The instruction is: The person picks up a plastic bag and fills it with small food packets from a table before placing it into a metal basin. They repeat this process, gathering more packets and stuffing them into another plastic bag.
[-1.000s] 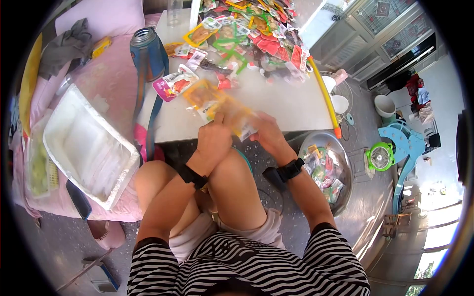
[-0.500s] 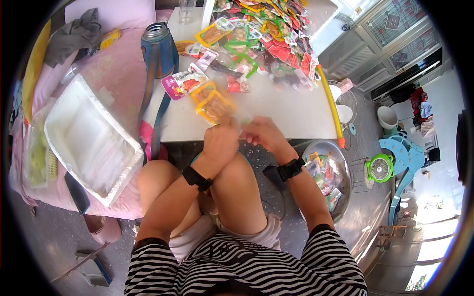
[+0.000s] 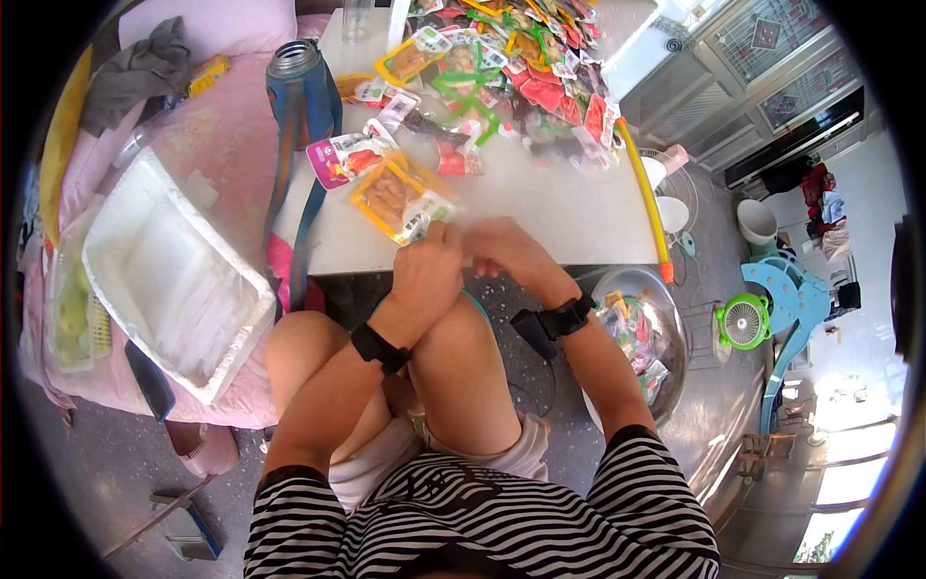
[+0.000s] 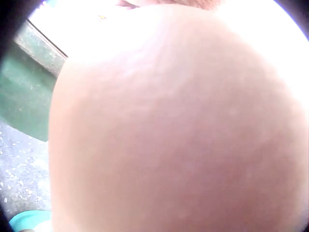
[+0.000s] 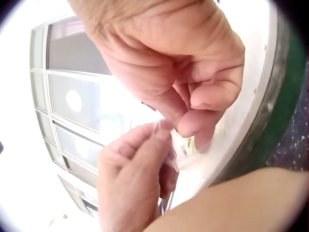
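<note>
My left hand pinches the lower edge of an orange-bordered clear food packet above the table's near edge. Another orange edge shows behind that packet. To the right, my right hand is blurred, its fingers curled close to the left hand. In the right wrist view, the left hand pinches clear film between thumb and fingers. Touching its thumb tip there is the right hand, fingers bent; whether they grip the film is unclear. Bare skin fills most of the left wrist view.
A heap of food packets covers the back of the white table, with a purple-white packet nearer. A blue flask stands at left. A metal basin holds packets at right; a white foam box lies on the bed.
The orange-bordered packet has moved left of both hands and now shows flatter and clearer. The right hand, earlier at the packet's right end, is now beside the left hand.
</note>
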